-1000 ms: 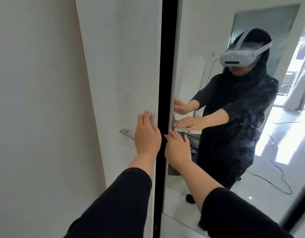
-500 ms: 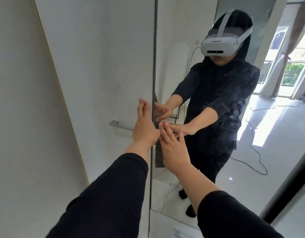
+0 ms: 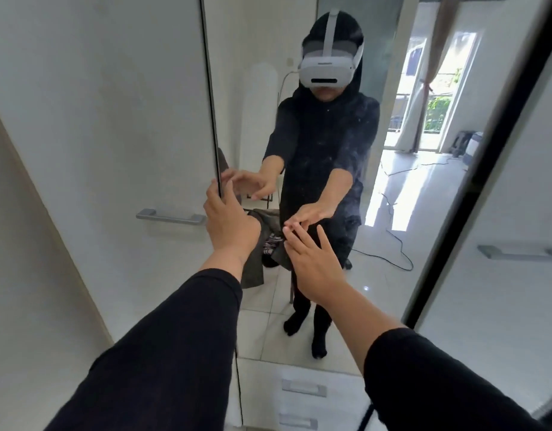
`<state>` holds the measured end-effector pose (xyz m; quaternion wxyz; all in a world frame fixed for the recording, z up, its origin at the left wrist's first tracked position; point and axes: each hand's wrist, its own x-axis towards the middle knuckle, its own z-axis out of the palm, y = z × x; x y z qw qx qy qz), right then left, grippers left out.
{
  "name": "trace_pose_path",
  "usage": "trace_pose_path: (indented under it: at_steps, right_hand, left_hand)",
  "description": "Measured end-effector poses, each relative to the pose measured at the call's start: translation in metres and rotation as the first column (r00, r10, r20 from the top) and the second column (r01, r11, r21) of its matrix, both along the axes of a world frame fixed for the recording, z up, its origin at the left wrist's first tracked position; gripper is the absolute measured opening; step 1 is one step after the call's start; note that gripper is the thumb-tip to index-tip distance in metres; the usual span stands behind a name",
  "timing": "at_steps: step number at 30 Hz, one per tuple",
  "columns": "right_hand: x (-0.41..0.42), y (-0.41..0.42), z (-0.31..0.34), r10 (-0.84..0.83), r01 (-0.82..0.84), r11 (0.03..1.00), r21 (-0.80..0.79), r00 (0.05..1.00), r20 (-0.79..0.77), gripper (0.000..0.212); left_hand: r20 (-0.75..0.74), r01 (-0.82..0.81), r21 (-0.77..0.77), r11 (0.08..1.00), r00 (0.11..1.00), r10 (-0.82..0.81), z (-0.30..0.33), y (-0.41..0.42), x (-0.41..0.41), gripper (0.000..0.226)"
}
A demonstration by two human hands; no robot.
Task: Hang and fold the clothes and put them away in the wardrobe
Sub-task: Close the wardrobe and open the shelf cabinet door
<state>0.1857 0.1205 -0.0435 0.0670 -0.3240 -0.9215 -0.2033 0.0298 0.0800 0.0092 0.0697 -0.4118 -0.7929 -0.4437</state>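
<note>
I face a white wardrobe. Its left door (image 3: 119, 126) is plain white with a metal bar handle (image 3: 170, 216). Beside it is a mirrored door (image 3: 393, 213) that reflects a person in black with a white headset. My left hand (image 3: 228, 222) rests at the seam between the two doors, fingers against the mirror's left edge. My right hand (image 3: 315, 262) is open, fingers spread, fingertips touching the mirror glass. Dark clothes (image 3: 265, 241) draped on a chair show only as a reflection in the mirror. Neither hand holds anything.
A third white door with a bar handle (image 3: 517, 251) stands at the right, behind a black frame strip (image 3: 486, 157). Two drawers with metal handles (image 3: 302, 390) sit below the mirror. A wall panel (image 3: 26, 244) is on the left. The mirror reflects tiled floor, cables and a bright doorway.
The dark gap between the two doors has closed to a thin line. My right hand has moved rightward away from my left hand, onto the mirror glass. My view has pulled back and down.
</note>
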Motion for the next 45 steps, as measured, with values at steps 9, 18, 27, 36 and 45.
trace_pose_path:
  at_steps: [9,18,27,36,45]
  right_hand:
    - [0.135,0.014,0.016,-0.249,0.293,0.955,0.039,0.869,-0.429,0.051]
    - [0.261,0.035,0.013,-0.489,0.523,0.847,-0.099,0.691,-0.532,0.031]
    - [0.294,0.061,0.018,-0.449,0.421,0.894,-0.156,0.83,-0.331,0.041]
    - [0.311,0.045,0.004,-0.37,0.387,0.92,-0.063,0.803,-0.467,0.046]
    - [0.339,-0.003,0.003,-0.356,0.353,0.929,-0.111,0.77,-0.53,0.055]
  left_hand:
    - [0.067,0.481,0.055,0.875,0.873,-0.484,-0.007,0.047,0.151,0.043]
    - [0.514,0.773,0.087,0.629,0.506,-0.693,-0.013,0.085,0.288,0.045]
    - [0.489,0.604,0.062,0.794,0.675,-0.552,-0.02,0.102,0.328,0.035]
    - [0.371,0.505,0.013,0.863,0.799,-0.473,-0.03,0.07,0.344,0.019]
    - [0.306,0.52,0.004,0.854,0.812,-0.496,-0.033,0.015,0.368,0.022]
